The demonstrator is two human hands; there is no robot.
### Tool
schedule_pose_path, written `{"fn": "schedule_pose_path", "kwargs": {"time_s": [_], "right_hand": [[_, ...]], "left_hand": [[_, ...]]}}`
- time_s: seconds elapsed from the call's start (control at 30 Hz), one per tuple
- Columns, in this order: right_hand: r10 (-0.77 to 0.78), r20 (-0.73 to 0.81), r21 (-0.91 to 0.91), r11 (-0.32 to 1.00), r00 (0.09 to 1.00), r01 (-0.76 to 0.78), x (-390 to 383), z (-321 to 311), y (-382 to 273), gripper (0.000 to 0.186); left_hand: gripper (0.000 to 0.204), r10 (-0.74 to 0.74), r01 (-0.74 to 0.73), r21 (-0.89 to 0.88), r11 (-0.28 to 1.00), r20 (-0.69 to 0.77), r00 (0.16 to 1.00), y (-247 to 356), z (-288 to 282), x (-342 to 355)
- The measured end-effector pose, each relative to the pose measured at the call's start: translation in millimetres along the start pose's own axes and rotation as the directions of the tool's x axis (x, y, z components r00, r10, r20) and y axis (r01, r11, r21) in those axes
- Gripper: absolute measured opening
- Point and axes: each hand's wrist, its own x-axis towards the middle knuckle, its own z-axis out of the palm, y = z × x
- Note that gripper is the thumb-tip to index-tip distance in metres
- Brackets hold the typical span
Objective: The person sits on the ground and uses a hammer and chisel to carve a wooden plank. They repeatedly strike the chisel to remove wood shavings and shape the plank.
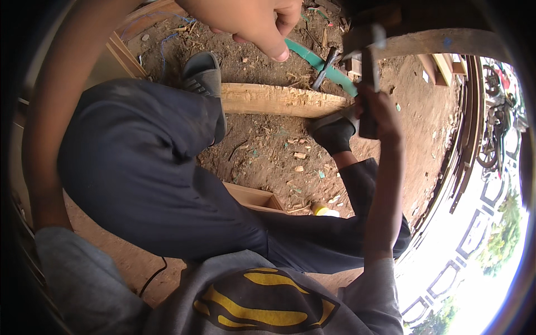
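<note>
My left hand (257, 28) is at the top edge, fingers curled, beside one end of a green strip (307, 56); what it holds, if anything, I cannot make out. My right hand (377, 109) grips a hammer (368, 70), raised on the right, its head slightly blurred. A dark metal tool (325, 68) lies across the green strip. Below these, a long, roughly chipped wooden plank (268, 99) runs between my two sandalled feet on the dirt ground.
An open wooden box (251, 198) and a yellow container (321, 208) are below the plank. Boards (125, 56) stand at upper left. A dark beam (424, 42) spans the upper right, near stacked long timber (463, 128). Motorbikes (494, 134) stand beyond in bright light.
</note>
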Motion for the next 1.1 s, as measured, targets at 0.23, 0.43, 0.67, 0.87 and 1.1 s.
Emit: {"fn": "schedule_pose_path", "kwargs": {"time_s": [0.23, 0.43, 0.67, 0.87, 1.1], "right_hand": [[-0.428, -0.172, 0.560, 0.699, 0.887, 0.446, -28, -30, -108, 0.012], [-0.069, -0.284, 0.192, 0.973, 0.956, 0.127, 21, 59, 67, 0.023], [0.350, -0.086, 0.231, 0.918, 0.933, -0.323, 45, 56, 205, 0.018], [0.309, -0.132, 0.196, 0.939, 0.942, -0.281, 44, 55, 216, 0.018], [0.257, -0.119, 0.313, 0.927, 0.959, -0.210, 40, 68, 211, 0.017]], "left_hand": [[0.039, -0.173, 0.192, -0.066, 0.979, 0.216, 0.961, 5, -18, 20], [0.040, 0.019, -0.015, -0.051, 0.999, 0.079, 0.997, -2, -14, 15], [0.040, -0.108, 0.116, -0.037, 0.993, 0.181, 0.977, 12, -14, 21], [0.043, -0.042, 0.049, -0.055, 0.997, 0.121, 0.992, 11, -11, 21], [0.045, 0.011, 0.006, -0.088, 0.996, 0.191, 0.981, 1, -7, 28]]}}
